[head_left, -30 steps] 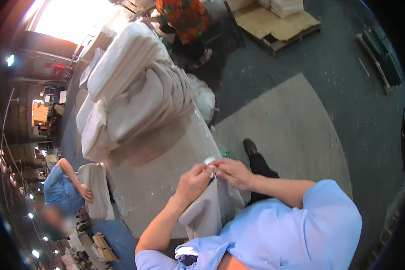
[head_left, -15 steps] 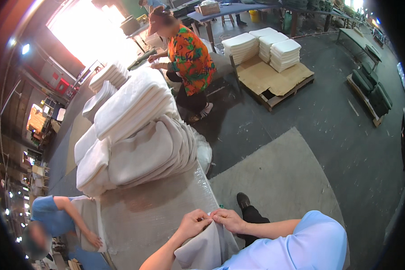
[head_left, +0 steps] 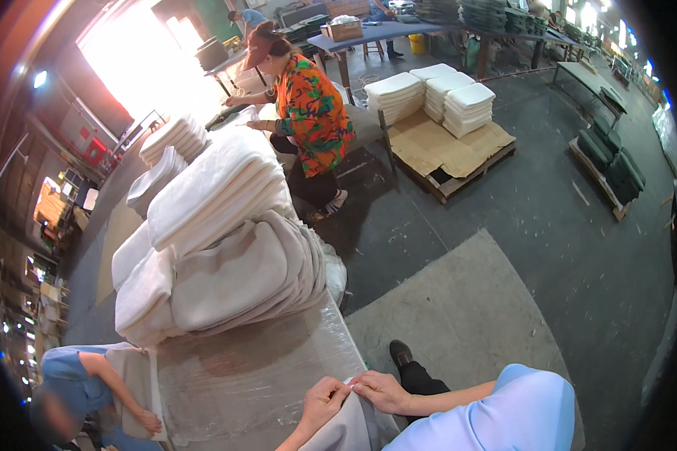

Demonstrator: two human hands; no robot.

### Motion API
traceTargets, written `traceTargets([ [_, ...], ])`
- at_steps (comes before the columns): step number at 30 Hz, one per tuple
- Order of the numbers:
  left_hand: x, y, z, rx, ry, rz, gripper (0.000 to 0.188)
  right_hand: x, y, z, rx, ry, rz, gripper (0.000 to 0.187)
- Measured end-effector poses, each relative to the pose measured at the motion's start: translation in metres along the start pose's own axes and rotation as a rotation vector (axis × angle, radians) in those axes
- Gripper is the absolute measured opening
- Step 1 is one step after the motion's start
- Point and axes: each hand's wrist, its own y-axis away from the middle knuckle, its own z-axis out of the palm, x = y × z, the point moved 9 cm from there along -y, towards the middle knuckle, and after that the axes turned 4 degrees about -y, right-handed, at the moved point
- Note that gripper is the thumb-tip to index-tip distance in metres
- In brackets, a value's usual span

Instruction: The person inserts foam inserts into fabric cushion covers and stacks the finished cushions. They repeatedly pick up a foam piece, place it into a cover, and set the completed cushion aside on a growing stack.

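Note:
A light grey fabric cover (head_left: 344, 427) hangs from my two hands at the near right edge of the table (head_left: 233, 376). My left hand (head_left: 325, 398) pinches its top edge with bent fingers. Close against it, my right hand (head_left: 380, 391) grips the same edge, thumb and fingers pressed together. Whatever small part lies between the fingertips is too hidden to make out. Beyond my hands, a heap of grey fabric covers (head_left: 237, 274) lies on the plastic-wrapped tabletop. White cushion pads (head_left: 210, 188) are stacked on and behind that heap.
A person in a blue shirt (head_left: 75, 383) handles grey fabric at the left edge. Another, in an orange patterned shirt (head_left: 312, 113), works at the table's far end. White pads (head_left: 470, 105) stand on a cardboard-topped pallet (head_left: 421, 150). A mat (head_left: 459, 293) covers the floor at right.
The view has shifted slightly, so the scene sits further left and the hands lower. Both hands keep their hold on the fabric edge. The person at far end has extended an arm.

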Motion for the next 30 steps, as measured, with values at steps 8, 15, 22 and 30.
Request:
traceTargets([
  [8,-0.041,-0.024,0.0,-0.116,0.033,-0.118,0.021,0.034,-0.017,0.011,0.001,-0.168,0.24,0.032],
  [15,-0.099,-0.032,0.016,-0.156,0.032,-0.135,0.02,0.075,-0.016,0.03,0.009,-0.157,0.242,0.036],
  [22,-0.12,-0.02,0.066,-0.159,0.51,-0.471,0.027,0.105,-0.004,0.02,-0.026,0.08,0.229,0.046],
  [30,-0.082,-0.021,0.116,-0.056,0.096,0.074,0.028,0.108,0.067,-0.023,0.21,0.139,0.251,0.037],
])
